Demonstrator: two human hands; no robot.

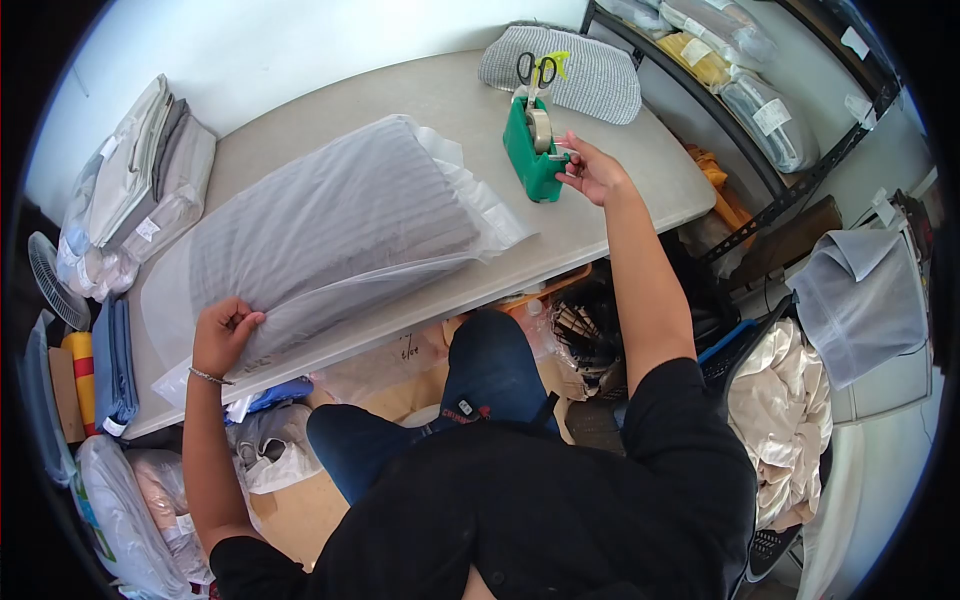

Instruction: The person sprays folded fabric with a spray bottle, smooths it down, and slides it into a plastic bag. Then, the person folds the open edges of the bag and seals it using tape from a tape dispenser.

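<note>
Tape dispenser (527, 160), green, stood on the tabletop (672, 185) toward the right, with a tape roll (541, 131) seated in its body and black-handled scissors (536, 80) upright at its far end. I had the right grip (597, 175) at the near end, thumb and fingers narrowly spaced; I could not tell whether they held tape. With the left grip (228, 336) I pinched the near left part of a translucent plastic bag (490, 205). This bag lay flat across the middle of the tabletop, enclosing grey striped fabric (340, 200). Its crumpled right end lay near the dispenser. Behind the dispenser lay a grey textured textile (600, 88); folded textiles (135, 185) were stacked at the far left.
</note>
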